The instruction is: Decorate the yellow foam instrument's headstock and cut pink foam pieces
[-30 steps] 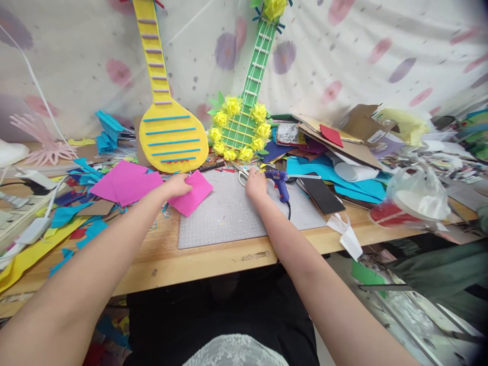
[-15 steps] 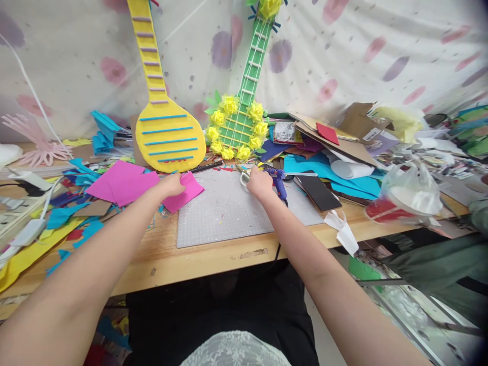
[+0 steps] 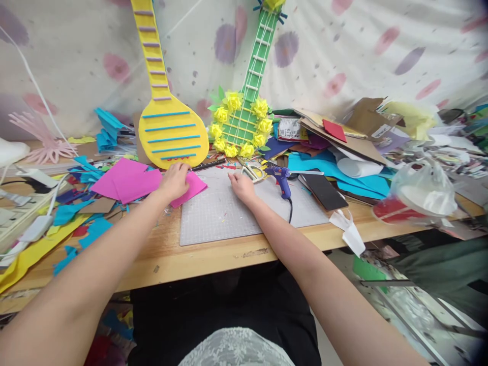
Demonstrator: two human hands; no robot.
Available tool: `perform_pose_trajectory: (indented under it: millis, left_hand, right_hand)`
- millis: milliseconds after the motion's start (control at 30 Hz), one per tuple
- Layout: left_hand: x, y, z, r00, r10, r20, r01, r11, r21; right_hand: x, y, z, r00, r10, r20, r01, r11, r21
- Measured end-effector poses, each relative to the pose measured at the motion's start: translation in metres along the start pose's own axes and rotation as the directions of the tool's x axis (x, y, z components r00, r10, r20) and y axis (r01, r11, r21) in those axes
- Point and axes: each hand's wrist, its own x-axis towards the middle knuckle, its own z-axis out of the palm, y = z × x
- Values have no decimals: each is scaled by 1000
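My left hand [image 3: 175, 182] rests on a pink sheet of paper [image 3: 196, 188] at the left edge of the grey cutting mat [image 3: 217, 223]. Its fingers bend over the sheet, just in front of a yellow guitar-shaped craft [image 3: 173, 133]. Over the mat, my right hand [image 3: 243, 188] is closed, fingertips pressed together; whatever they may hold is too small to make out. Scissors with pale handles [image 3: 254, 174] lie just beyond it, apart from the fingers. A purple glue gun [image 3: 282, 183] lies farther right, its cord running down the mat.
A green guitar craft with yellow paper flowers [image 3: 246, 122] leans at the back. To the right lie a phone [image 3: 324, 192], blue sheets [image 3: 335, 175] and a bagged red-and-white tub [image 3: 412, 203]. Larger pink sheets [image 3: 125, 180], paper scraps and a power strip [image 3: 19, 213] fill the left side.
My right hand has moved left and away from the scissors, which now lie on the mat. My left hand's fingers have shifted slightly forward over the pink sheet. The view has tilted a little.
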Motion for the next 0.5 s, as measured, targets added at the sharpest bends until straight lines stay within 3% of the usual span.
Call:
perform_pose_trajectory:
  millis: [100, 200, 267, 367, 500]
  left_hand:
    - [-5, 10, 0, 998, 56, 23, -54, 996, -78]
    - [-6, 11, 3, 994, 64, 84, -52, 988, -144]
    - [-4, 5, 5, 992, -50, 116, 65, 989, -130]
    - [2, -6, 6, 954, -235, 187, 253, 964, -78]
    - [14, -13, 3, 902, -350, 253, 369, 929, -28]
  right_hand:
    - [-5, -2, 9, 997, -35, 75, 30, 998, 62]
    - [-7, 0, 13, 995, -77, 64, 72, 994, 83]
    - [-7, 1, 14, 996, -83, 37, 80, 994, 79]
    - [-8, 1, 15, 995, -103, 4, 102, 992, 78]
    - [-8, 2, 17, 992, -127, -17, 128, 986, 110]
